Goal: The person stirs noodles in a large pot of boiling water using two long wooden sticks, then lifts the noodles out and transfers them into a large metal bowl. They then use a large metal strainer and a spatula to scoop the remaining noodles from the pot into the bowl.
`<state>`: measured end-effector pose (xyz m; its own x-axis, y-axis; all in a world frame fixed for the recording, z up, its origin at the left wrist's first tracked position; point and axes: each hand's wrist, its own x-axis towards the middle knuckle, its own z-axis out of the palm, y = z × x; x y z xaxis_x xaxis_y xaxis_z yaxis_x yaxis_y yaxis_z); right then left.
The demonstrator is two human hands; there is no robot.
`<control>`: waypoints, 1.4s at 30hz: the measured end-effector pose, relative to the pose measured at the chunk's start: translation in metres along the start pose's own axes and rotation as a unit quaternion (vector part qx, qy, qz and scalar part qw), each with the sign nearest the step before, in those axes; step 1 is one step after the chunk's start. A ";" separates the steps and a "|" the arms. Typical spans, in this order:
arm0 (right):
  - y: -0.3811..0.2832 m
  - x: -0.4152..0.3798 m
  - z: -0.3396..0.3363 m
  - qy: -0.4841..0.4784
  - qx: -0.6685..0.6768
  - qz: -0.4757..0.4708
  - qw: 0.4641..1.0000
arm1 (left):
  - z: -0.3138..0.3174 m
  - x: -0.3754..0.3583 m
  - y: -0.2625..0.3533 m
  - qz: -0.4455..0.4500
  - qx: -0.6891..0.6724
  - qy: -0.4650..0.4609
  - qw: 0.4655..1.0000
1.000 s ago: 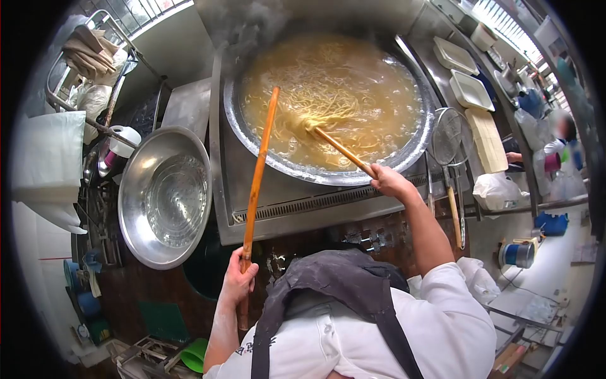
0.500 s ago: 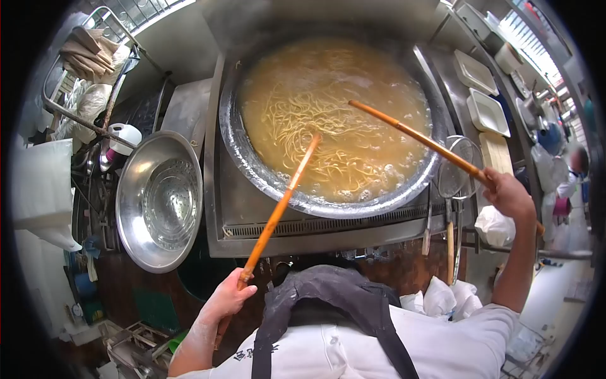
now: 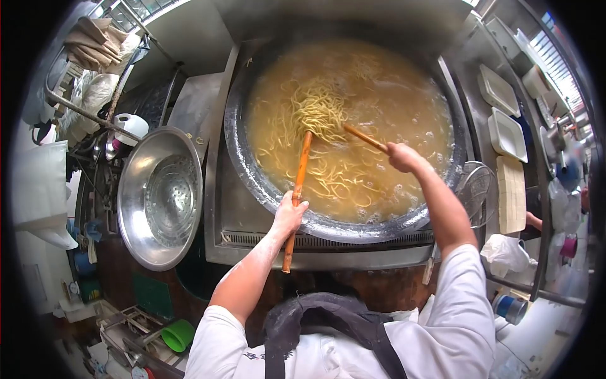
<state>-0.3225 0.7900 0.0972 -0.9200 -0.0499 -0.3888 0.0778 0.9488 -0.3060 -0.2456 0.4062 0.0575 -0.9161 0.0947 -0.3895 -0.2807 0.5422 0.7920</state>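
A wide, dark-rimmed cauldron (image 3: pixel 259 187) holds cloudy, steaming, bubbling brown liquid with yellow noodles (image 3: pixel 320 112) in it. The noodles are bunched into a raised heap left of centre, and looser strands float nearer me. My left hand (image 3: pixel 289 215) is closed around a long wooden stick (image 3: pixel 302 165) above the cauldron's front rim; the stick's far end meets the heap. Over the liquid, my right hand (image 3: pixel 404 156) grips a second wooden stick (image 3: pixel 366 138), whose tip touches or nearly touches the heap's right side. The rest of that stick is hidden by my hand and forearm.
Left of the stove stands a large steel basin (image 3: pixel 131 211). Wire strainers (image 3: pixel 478 189) lie at the cauldron's right edge, with white trays (image 3: pixel 507 134) and a pale block (image 3: pixel 510 194) beyond. Another person's hand (image 3: pixel 534 221) shows at far right.
Both hands have moved forward, the right one also leftward over the liquid. The stick ends have come closer together, and the spread noodles are now gathered into a heap.
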 end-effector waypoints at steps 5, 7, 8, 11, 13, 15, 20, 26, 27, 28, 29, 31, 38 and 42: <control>-0.035 0.023 0.038 0.007 0.090 -0.057 0.994 | -0.030 -0.019 -0.006 0.018 0.032 0.041 0.998; -0.053 0.018 0.041 -0.004 0.129 -0.069 0.989 | -0.043 -0.031 -0.013 0.025 0.020 0.056 0.998; -0.061 0.016 0.041 -0.001 0.129 -0.076 0.989 | -0.047 -0.035 -0.014 0.029 0.013 0.063 0.997; -0.085 0.000 0.037 -0.004 0.148 -0.096 0.984 | -0.061 -0.050 -0.003 0.019 -0.019 0.069 0.997; -0.096 -0.006 0.041 -0.012 0.159 -0.092 0.983 | -0.062 -0.051 -0.018 0.161 0.034 0.137 0.977; -0.105 -0.013 0.041 -0.007 0.170 -0.111 0.979 | -0.066 -0.056 -0.022 0.062 -0.061 0.087 0.992; -0.135 -0.030 0.034 -0.025 0.157 -0.100 0.982 | -0.078 -0.081 0.001 -0.050 -0.189 0.052 0.979; -0.157 -0.035 0.036 -0.039 0.127 -0.118 0.984 | -0.083 -0.105 -0.006 -0.071 -0.232 0.055 0.968; -0.161 -0.035 0.035 -0.044 0.121 -0.119 0.985 | -0.084 -0.109 -0.006 -0.079 -0.256 0.051 0.962; -0.165 -0.034 0.034 -0.049 0.115 -0.120 0.985 | -0.084 -0.112 -0.006 -0.088 -0.279 0.048 0.955; -0.169 -0.031 0.033 -0.054 0.107 -0.123 0.985 | -0.084 -0.111 -0.009 -0.100 -0.329 0.020 0.939; -0.172 -0.021 0.037 -0.110 0.182 -0.100 0.972 | -0.085 -0.102 -0.015 -0.121 -0.427 -0.037 0.895; -0.197 -0.016 0.067 -0.167 0.306 -0.039 0.937 | -0.093 -0.087 -0.016 -0.063 -0.445 -0.059 0.891; -0.232 -0.047 0.075 -0.130 0.325 -0.031 0.936 | -0.110 -0.098 -0.038 -0.031 -0.413 -0.040 0.909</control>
<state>-0.2681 0.5486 0.1210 -0.8124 -0.2528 -0.5254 0.3222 0.5565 -0.7659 -0.1769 0.2842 0.1176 -0.8764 0.1645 -0.4525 -0.4811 -0.2607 0.8370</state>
